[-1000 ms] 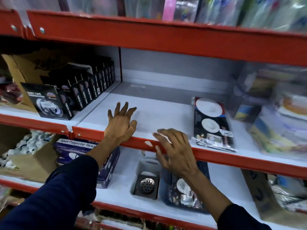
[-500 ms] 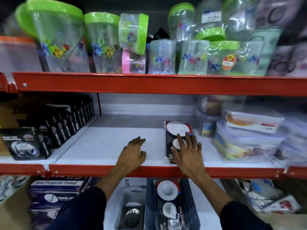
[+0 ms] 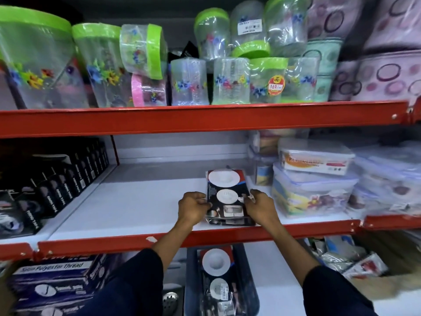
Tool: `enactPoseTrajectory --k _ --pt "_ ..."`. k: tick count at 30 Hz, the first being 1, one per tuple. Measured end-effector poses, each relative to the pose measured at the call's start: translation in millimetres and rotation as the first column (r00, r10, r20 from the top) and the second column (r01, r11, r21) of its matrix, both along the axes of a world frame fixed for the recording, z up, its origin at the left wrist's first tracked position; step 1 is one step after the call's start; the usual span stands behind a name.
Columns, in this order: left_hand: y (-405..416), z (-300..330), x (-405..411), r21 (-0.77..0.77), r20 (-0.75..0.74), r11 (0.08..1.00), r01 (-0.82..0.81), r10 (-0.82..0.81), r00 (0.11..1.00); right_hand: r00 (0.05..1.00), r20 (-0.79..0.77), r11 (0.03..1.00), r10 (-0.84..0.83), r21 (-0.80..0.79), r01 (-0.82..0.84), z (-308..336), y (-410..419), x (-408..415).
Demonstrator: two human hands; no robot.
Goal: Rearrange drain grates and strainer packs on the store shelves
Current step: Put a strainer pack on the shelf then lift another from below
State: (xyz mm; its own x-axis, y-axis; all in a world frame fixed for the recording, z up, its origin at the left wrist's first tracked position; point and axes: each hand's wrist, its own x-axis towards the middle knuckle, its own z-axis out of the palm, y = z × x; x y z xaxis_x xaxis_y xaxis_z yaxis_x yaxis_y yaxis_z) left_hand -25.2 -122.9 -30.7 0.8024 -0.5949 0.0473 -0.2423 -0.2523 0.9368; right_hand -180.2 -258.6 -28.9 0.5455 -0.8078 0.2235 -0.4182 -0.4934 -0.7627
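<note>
Both hands have closed in on the strainer pack [image 3: 225,197] since half a second ago, when the left palm lay flat on the bare shelf and the right hand rested on top of the pack; the camera view itself has barely shifted in that time.

From the head camera, the pack lies flat on the white middle shelf [image 3: 127,201], its near end close to the red front lip, just beside the stacked food containers [image 3: 312,185] on its right. The left hand [image 3: 192,207] has its fingers curled onto the pack's left edge, and the right hand [image 3: 258,207] pinches the right edge, so both hands hold the pack between them. On the shelf below, a dark bin [image 3: 250,281] holds more of the same packs, and a round metal drain grate [image 3: 169,299] sits just left of it. Black boxes [image 3: 68,181] fill the left bay, well apart from the pack.

The step in hand looks like squaring or shifting the pack on the shelf. To do it well, the person should keep an even grip on both long edges, slide rather than lift so the crinkly wrapping does not buckle, and line it up parallel to the shelf lip without nudging the containers.
</note>
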Motion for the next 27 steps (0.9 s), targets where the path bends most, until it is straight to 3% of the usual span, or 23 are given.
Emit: enactPoseTrajectory --k 3,6,11,18,23,27 --pt "14 5 0 -0.093 -0.119 0.995 0.020 -0.031 0.992 0.975 0.223 0.994 0.001 0.107 -0.025 5 4 -11" --pt "36 13 -8 -0.155 -0.145 0.987 0.044 -0.067 0.987 0.877 0.481 0.933 -0.003 0.317 -0.170 2 13 -27" --pt "83 8 -24 -0.152 -0.192 0.980 0.131 -0.160 0.968 0.808 0.571 0.819 0.147 0.388 -0.423 -16 30 -70" --pt "118 -54 -48 0.006 -0.269 0.989 0.147 -0.139 0.953 0.859 0.416 0.690 0.298 0.528 -0.495 -93 41 -102" --pt "125 -119 -64 0.143 -0.289 0.966 0.214 -0.166 0.943 0.912 0.252 0.643 0.324 0.648 -0.408 -151 49 -116" --pt "135 -181 -77 0.228 -0.422 0.947 0.227 -0.114 0.899 0.935 0.097 0.578 0.341 0.763 -0.290 -207 54 -129"
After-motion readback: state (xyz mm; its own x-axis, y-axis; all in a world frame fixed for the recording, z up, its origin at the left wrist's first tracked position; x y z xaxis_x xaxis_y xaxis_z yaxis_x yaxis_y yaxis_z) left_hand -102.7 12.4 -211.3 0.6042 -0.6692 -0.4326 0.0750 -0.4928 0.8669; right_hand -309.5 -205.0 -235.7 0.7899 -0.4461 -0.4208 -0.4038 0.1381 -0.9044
